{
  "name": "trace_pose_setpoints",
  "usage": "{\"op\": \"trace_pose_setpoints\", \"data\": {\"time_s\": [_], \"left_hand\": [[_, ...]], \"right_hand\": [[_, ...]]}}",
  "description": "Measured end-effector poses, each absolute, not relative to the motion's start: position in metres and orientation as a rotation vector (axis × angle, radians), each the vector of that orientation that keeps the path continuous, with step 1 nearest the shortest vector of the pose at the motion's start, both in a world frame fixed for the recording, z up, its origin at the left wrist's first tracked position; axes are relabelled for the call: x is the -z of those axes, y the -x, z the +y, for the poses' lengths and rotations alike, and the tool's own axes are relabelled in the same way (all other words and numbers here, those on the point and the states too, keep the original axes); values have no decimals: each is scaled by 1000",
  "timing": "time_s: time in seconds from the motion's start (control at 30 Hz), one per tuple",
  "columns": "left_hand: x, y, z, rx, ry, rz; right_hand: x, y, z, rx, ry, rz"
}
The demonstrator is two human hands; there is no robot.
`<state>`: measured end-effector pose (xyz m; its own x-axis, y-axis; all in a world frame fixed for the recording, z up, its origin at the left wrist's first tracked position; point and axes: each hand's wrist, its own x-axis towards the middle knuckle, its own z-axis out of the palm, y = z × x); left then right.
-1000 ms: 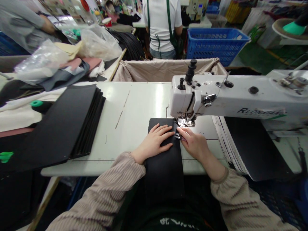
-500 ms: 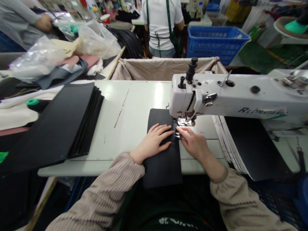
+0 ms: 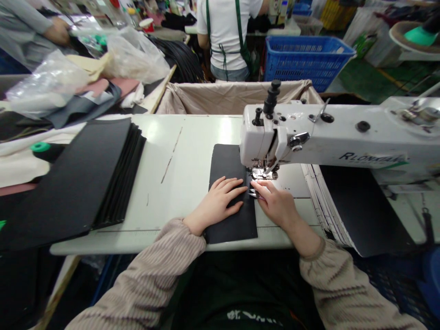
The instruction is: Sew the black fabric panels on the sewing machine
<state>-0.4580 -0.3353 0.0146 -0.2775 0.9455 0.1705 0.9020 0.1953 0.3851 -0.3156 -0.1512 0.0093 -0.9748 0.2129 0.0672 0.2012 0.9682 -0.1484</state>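
Note:
A black rectangular panel (image 3: 227, 162) lies on the white sewing table, its right edge running beside the presser foot (image 3: 263, 174) of the sewing machine (image 3: 330, 133). My left hand (image 3: 223, 199) rests flat on the panel with its fingers spread. Close to the foot, my right hand (image 3: 277, 199) is closed around small thread snips (image 3: 253, 193); their pointed blades stick out to the left over the panel's edge. The handle of the snips is mostly hidden in my palm. My right fingertips are near the panel's right edge, just in front of the foot.
A stack of black panels (image 3: 85, 174) sits at the left. More panels with pale edges (image 3: 360, 211) lie under the machine arm at the right. Behind the table are a cloth-lined bin (image 3: 206, 98), a blue basket (image 3: 305, 62) and a person (image 3: 227, 36) in an apron.
The black panel has slid away from me past the foot, so its near end now lies on the table's front edge. My hands have kept nearly the same place.

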Motion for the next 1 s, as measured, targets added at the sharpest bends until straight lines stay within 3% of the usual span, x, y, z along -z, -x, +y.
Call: {"op": "trace_pose_setpoints", "data": {"time_s": [1.0], "left_hand": [[-10,457,-334,-668,-1813,2410]], "right_hand": [[-8,316,-152,-195,317,-3018]]}}
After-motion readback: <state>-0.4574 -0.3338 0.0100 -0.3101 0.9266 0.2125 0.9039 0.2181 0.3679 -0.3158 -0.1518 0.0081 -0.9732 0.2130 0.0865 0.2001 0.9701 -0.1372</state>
